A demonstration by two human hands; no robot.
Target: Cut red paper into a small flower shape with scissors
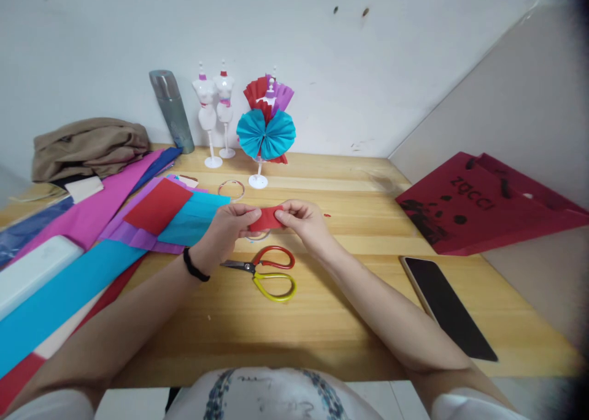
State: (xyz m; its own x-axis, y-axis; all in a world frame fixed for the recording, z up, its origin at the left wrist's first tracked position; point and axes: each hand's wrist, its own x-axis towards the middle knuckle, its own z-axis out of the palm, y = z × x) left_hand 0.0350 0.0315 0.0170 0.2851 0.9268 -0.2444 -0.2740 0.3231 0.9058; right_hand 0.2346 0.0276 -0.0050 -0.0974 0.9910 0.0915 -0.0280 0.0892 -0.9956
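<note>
A small red piece of paper (267, 219) is stretched between my two hands above the table. My left hand (226, 226), with a black band at the wrist, pinches its left end. On the other end, the thumb and fingers of my right hand (304, 223) are closed. Just below my hands lie scissors (253, 268) with one red and one yellow handle, blades slightly apart and pointing left. Behind my hands stands a small white mannequin dressed in red and purple pleated paper and a blue paper bow (265, 134). Part of a ring shows on the table beneath the red paper.
Coloured paper sheets (159, 206) and strips cover the left side, beside a white box (41, 272). At the back are a brown cloth (92, 147), a flask (172, 110) and two mannequins (207, 104). A phone (448, 306) and red bag (483, 205) lie right.
</note>
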